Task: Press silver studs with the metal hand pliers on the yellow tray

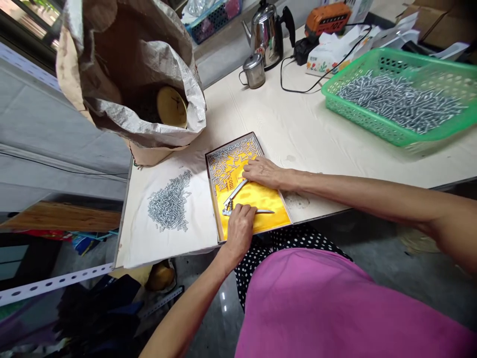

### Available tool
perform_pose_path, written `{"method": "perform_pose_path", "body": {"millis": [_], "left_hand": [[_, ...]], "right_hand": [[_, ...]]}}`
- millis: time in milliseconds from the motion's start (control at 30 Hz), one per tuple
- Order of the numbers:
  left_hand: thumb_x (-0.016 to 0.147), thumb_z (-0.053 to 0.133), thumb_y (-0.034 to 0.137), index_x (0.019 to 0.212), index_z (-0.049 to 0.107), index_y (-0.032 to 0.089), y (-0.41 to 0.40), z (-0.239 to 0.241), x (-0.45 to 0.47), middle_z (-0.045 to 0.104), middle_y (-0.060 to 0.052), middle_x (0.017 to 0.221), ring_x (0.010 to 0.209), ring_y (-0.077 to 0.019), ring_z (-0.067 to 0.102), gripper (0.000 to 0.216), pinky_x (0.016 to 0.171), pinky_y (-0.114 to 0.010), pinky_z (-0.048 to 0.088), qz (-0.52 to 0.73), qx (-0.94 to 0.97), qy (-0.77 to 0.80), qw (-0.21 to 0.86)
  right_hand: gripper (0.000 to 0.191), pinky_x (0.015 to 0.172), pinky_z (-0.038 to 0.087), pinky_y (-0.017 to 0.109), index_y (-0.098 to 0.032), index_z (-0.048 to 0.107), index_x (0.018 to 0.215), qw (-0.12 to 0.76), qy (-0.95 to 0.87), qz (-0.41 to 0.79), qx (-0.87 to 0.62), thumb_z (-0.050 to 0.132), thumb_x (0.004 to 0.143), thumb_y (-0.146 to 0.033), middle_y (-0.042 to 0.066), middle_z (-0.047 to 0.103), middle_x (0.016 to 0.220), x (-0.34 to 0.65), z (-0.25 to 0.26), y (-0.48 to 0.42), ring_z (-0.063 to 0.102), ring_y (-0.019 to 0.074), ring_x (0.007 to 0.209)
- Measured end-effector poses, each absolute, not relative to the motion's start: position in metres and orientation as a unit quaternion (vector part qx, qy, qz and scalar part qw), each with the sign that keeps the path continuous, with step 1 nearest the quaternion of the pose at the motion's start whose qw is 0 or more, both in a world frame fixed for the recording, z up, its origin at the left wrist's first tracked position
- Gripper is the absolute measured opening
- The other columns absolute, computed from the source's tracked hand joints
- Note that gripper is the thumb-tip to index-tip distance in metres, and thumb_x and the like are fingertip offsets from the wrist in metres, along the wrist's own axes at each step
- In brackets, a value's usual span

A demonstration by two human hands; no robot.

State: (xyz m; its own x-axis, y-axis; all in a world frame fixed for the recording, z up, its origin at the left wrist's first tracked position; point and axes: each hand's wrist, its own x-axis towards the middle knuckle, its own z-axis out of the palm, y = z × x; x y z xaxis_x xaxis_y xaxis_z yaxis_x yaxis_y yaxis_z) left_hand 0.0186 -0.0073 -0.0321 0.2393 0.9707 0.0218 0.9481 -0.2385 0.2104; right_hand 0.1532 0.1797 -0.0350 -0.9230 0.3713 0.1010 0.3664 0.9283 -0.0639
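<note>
A shallow tray lined with yellow cloth [272,199] lies at the table's front edge. Small metal pins [219,161] are scattered over its far part. On the cloth is a silvery spring-loaded plier-like tool [235,193], its two long arms spread apart. My left hand [240,228] is closed over the tool's lower arm, whose pointed end sticks out past the fingers. My right hand [263,171] lies over the cloth beside the pins, fingers bent together near the end of the upper arm. Whatever is under its fingertips is hidden.
A pile of metal pins [169,204] lies on white cloth to the left. Behind it stands a large open sack [156,144] with a round yellowish container inside. A green basket [367,117] of metal pieces sits right. Further back are a kettle [266,35], metal cup [254,74] and cable.
</note>
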Motion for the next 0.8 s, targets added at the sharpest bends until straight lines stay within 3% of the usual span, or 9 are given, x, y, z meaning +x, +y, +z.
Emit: {"method": "perform_pose_path", "body": {"millis": [133,233,367,467,600,800], "left_hand": [[0.102,0.048,0.023,0.12,0.068,0.021,-0.012,-0.021,-0.008,0.066,-0.011,0.113,0.106,-0.0238,0.06,0.027,0.095,-0.039,0.053,0.191,0.722,0.664,0.045],[0.101,0.049,0.029,0.113,0.072,0.021,-0.016,-0.009,-0.043,0.067,-0.01,0.105,0.103,-0.0246,0.062,0.027,0.093,-0.04,0.053,0.22,0.633,0.742,0.0],[0.097,0.051,0.035,0.104,0.075,0.017,-0.023,-0.001,-0.088,0.07,-0.011,0.099,0.098,-0.0264,0.063,0.03,0.09,-0.04,0.053,0.212,0.568,0.795,0.0],[0.095,0.051,0.034,0.103,0.075,0.016,-0.03,-0.002,-0.117,0.071,-0.011,0.099,0.099,-0.0279,0.063,0.031,0.091,-0.041,0.051,0.19,0.522,0.831,-0.017],[0.093,0.051,0.029,0.099,0.075,0.016,-0.034,-0.009,-0.148,0.071,-0.012,0.099,0.097,-0.0292,0.062,0.028,0.091,-0.042,0.049,0.126,0.458,0.879,-0.043],[0.097,0.049,0.026,0.101,0.076,0.018,-0.01,-0.022,-0.165,0.068,-0.014,0.103,0.104,-0.032,0.055,0.028,0.09,-0.041,0.046,0.061,0.5,0.862,-0.062]], "right_hand": [[0.016,0.076,0.036,0.034,-0.016,0.063,0.107,0.096,-0.974,0.049,-0.201,0.051,0.104,-0.026,0.01,0.065,0.107,0.162,-0.032,0.15,0.053,0.0242,0.099],[0.026,0.067,0.035,0.033,-0.016,0.061,0.103,0.062,-0.977,0.111,-0.173,0.059,0.101,-0.042,0.01,0.064,0.107,0.167,-0.032,0.118,0.056,0.0219,0.087],[0.011,0.058,0.03,0.032,-0.017,0.06,0.098,0.003,-0.975,0.145,-0.168,0.049,0.103,-0.02,0.008,0.065,0.103,0.162,-0.031,0.105,0.055,0.0179,0.075],[0.023,0.055,0.026,0.032,-0.016,0.058,0.102,0.044,-0.967,0.104,-0.228,0.038,0.1,-0.006,0.011,0.065,0.101,0.155,-0.024,0.122,0.054,0.0187,0.075],[0.025,0.051,0.022,0.034,-0.015,0.057,0.1,0.101,-0.953,0.054,-0.281,0.033,0.101,-0.01,0.013,0.062,0.097,0.157,-0.017,0.14,0.052,0.02,0.071],[0.019,0.053,0.023,0.032,-0.019,0.052,0.092,0.104,-0.976,0.083,-0.175,0.039,0.098,-0.006,0.006,0.06,0.085,0.175,-0.04,0.108,0.05,0.0175,0.067]]}}
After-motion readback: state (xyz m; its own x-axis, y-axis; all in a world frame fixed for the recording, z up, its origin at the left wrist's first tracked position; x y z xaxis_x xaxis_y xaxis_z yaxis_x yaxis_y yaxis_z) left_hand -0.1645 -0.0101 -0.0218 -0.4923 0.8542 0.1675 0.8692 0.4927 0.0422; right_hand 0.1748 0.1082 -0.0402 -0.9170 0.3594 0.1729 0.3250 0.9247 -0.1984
